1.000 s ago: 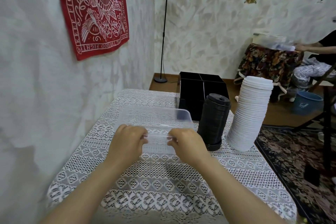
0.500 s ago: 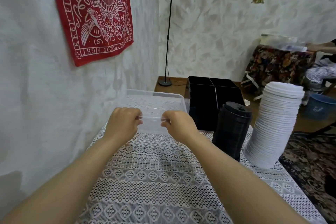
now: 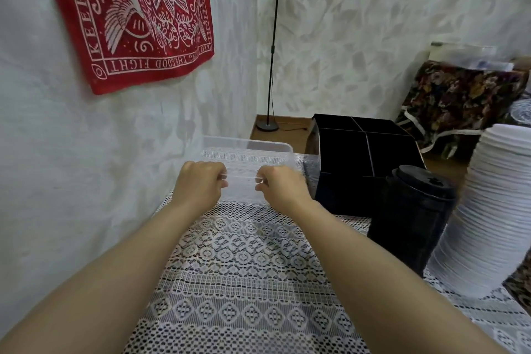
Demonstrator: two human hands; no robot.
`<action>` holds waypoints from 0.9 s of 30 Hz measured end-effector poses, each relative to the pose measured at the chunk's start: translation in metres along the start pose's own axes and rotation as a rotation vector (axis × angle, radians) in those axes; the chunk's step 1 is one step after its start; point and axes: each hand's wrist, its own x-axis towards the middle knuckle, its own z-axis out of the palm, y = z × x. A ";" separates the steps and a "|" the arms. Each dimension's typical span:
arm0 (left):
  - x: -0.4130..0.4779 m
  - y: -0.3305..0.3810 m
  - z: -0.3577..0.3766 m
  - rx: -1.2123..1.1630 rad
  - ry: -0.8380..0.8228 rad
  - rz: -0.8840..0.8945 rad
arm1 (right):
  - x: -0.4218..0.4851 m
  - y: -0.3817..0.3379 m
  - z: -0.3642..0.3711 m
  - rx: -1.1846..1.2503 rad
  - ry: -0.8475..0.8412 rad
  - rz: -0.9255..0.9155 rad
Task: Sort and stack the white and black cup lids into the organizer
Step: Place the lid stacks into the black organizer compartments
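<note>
Left hand [image 3: 198, 184] and right hand [image 3: 280, 185] each pinch the bin [image 3: 247, 152] by its near rim (fingers curled); organizer [image 3: 365, 158] just beside the right hand, black lids [image 3: 411, 210] and white lids [image 3: 488, 210] farther right on the counter [image 3: 244, 267]

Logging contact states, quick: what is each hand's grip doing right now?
Left-hand grip: closed, holding the near rim of the clear container.
Right-hand grip: closed, holding the same rim.
</note>
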 end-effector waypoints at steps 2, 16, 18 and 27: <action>0.001 -0.003 0.004 -0.004 -0.007 -0.012 | 0.002 0.001 0.003 0.005 -0.007 -0.004; -0.030 0.022 0.003 -0.092 0.053 0.008 | -0.044 -0.010 -0.010 0.091 0.115 -0.071; -0.039 0.038 -0.001 -0.182 0.050 0.003 | -0.060 -0.014 -0.016 0.168 0.151 -0.072; -0.097 0.120 -0.007 -0.587 -0.207 0.031 | -0.164 -0.017 -0.044 0.422 0.235 -0.020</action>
